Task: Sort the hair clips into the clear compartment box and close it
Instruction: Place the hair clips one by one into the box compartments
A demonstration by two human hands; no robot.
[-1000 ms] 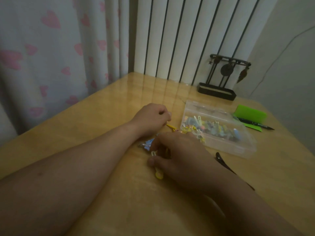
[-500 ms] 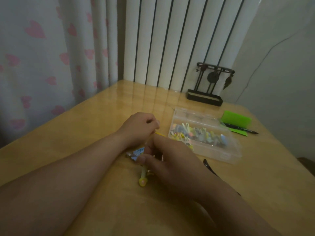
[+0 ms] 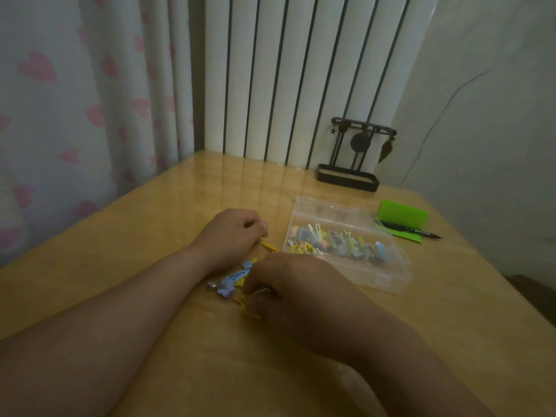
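View from the head, looking down at the bench (image 3: 144, 224).

1. Left hand (image 3: 231, 233): grip closed, fingers curled round 1 yellow clip (image 3: 268, 245) whose end sticks out toward the box (image 3: 388, 281).
2. Right hand (image 3: 288, 284): fingers curled down over the loose clips (image 3: 245, 300) lying on the bench between your 2 hands. You cannot tell here whether this grip is clamped on a clip or only resting on the heap. A blue clip (image 3: 231, 281) lies just beside its fingertips.
3. The box stands near, on your right, its lid (image 3: 328, 210) folded back and many sorted clips (image 3: 334, 242) inside; the dividers are too faint to count.

Handling, as a judgement: the clips look light, stiff and small, with smooth faces that may slide on the glossy bench. Pinch each across its narrow body, not its decorated end. The thin clear box will probably skid if pushed, so steady it when you press the lid down.

Surroundings: a varnished wooden top reflecting white ribbed wall panels (image 3: 301, 70), a heart-print curtain (image 3: 75, 115) at left, a black stand (image 3: 349, 176), a green case (image 3: 403, 216) and a pen (image 3: 412, 233) beyond the box. The light is dim.
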